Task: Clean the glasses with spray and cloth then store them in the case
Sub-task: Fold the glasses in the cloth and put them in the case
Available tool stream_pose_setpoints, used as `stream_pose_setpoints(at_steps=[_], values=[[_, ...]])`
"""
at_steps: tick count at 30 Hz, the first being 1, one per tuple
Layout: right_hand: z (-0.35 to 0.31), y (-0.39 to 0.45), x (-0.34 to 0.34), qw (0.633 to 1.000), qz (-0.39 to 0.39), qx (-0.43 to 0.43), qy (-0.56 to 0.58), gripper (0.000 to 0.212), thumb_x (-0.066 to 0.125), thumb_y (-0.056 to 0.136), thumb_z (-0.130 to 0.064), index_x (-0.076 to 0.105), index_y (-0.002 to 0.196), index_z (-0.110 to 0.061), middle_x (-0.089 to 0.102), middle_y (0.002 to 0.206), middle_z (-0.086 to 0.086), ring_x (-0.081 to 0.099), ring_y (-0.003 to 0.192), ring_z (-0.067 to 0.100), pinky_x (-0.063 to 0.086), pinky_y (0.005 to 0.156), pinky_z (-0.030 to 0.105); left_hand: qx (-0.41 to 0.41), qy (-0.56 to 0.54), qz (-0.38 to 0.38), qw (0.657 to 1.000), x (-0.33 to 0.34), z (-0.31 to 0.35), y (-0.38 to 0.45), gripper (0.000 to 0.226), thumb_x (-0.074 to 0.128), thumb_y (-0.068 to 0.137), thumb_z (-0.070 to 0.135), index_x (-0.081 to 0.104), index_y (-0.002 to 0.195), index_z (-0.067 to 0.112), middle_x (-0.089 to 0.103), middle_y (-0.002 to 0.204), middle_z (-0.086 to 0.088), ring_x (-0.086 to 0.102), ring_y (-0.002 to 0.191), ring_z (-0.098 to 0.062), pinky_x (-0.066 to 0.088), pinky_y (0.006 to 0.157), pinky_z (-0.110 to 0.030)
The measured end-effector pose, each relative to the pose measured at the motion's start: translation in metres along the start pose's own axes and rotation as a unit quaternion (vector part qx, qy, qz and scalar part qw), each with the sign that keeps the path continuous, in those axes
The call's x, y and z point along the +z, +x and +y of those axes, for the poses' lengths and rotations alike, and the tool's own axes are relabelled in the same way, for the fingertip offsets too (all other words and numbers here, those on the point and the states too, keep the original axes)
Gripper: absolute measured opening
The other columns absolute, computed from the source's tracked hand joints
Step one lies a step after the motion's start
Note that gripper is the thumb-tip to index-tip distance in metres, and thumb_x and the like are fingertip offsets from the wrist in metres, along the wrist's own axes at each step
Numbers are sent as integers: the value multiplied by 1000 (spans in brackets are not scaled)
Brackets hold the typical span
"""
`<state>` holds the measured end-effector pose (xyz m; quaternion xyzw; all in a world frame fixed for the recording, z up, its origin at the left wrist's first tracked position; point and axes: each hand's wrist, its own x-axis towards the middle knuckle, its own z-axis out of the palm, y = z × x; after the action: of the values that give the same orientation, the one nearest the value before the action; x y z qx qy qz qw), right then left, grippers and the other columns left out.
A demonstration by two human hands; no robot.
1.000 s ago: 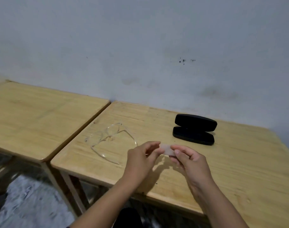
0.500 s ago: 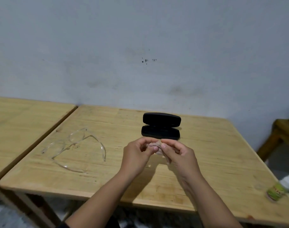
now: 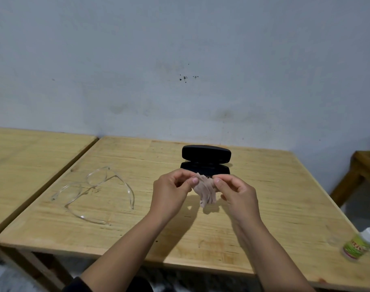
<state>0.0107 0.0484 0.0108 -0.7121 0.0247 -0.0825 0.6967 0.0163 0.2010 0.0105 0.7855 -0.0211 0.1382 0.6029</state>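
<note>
On the left part of the table (image 3: 285, 186) the clear glasses (image 3: 91, 190) lie with both temples unfolded, lenses toward the far-left side and the arms reaching back toward the near edge, so their front bar runs slantwise from near-left to far-right. They rest well apart from both hands, off to the left of the left hand (image 3: 171, 190), which is therefore the nearer one for picking them up. That hand pinches one upper corner of the pale cloth (image 3: 206, 192) between thumb and forefinger, the other fingers curled. The cloth hangs crumpled and gathered between the two hands, held above the tabletop, just in front of the open black case (image 3: 206, 159), whose long axis runs left to right. The right hand (image 3: 236, 192) pinches the opposite upper corner the same way. Far right, near the table's edge, the spray bottle (image 3: 361, 243) lies on its side, well apart from the right hand, yet that hand is the closer one to it. My guess is the cloth is being spread out first.
</note>
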Motion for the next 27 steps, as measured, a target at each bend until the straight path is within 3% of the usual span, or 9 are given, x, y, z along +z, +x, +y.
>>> stream_pose_setpoints(at_steps=[7, 10, 13, 16, 20, 27], values=[[-8, 12, -2, 999, -17, -36, -35, 8, 62, 87, -16, 69, 84, -16, 71, 81, 1, 64, 76, 11, 46, 60, 12, 4, 0, -11, 1000, 0, 3, 7, 8, 67, 82, 19, 71, 78, 25, 73, 74, 6, 67, 75, -10, 55, 79, -35], [-13, 14, -2, 999, -16, -43, -26, 10, 62, 86, -14, 68, 80, -19, 70, 79, 0, 63, 71, 7, 48, 63, 17, 8, 4, -4, 1000, 0, 6, 9, 13, 66, 83, 30, 71, 73, 24, 72, 72, 8, 66, 73, -7, 52, 74, -27], [-18, 17, -2, 998, -26, -54, -19, 13, 63, 86, -12, 67, 77, -20, 68, 75, -2, 61, 64, 0, 47, 58, 11, 17, 9, 1, 1000, 1, 12, 12, 9, 69, 80, 32, 72, 75, 25, 68, 65, 10, 57, 60, 1, 43, 59, -14], [-25, 20, -1, 997, -47, -55, -14, 12, 62, 86, -12, 68, 78, -19, 71, 74, -5, 64, 68, 1, 49, 61, 13, 22, -4, -25, 999, 6, 19, 12, 15, 75, 73, 29, 72, 88, 25, 72, 78, 12, 64, 73, 6, 46, 67, -6], [-34, 22, -1, 995, -82, -49, 14, 10, 61, 87, -9, 68, 81, -14, 73, 70, -2, 64, 68, 10, 51, 62, 20, 39, -8, -55, 998, 14, 25, 15, 23, 78, 71, 22, 71, 92, 26, 74, 84, 9, 67, 81, 3, 51, 76, -12], [-41, 25, -10, 994, -96, -53, 30, 10, 58, 87, -5, 66, 83, -10, 72, 69, 1, 62, 65, 15, 50, 57, 19, 64, 27, -62, 996, 13, 25, 23, 8, 75, 74, 24, 69, 71, 28, 71, 77, 6, 66, 77, -10, 53, 76, -29]])
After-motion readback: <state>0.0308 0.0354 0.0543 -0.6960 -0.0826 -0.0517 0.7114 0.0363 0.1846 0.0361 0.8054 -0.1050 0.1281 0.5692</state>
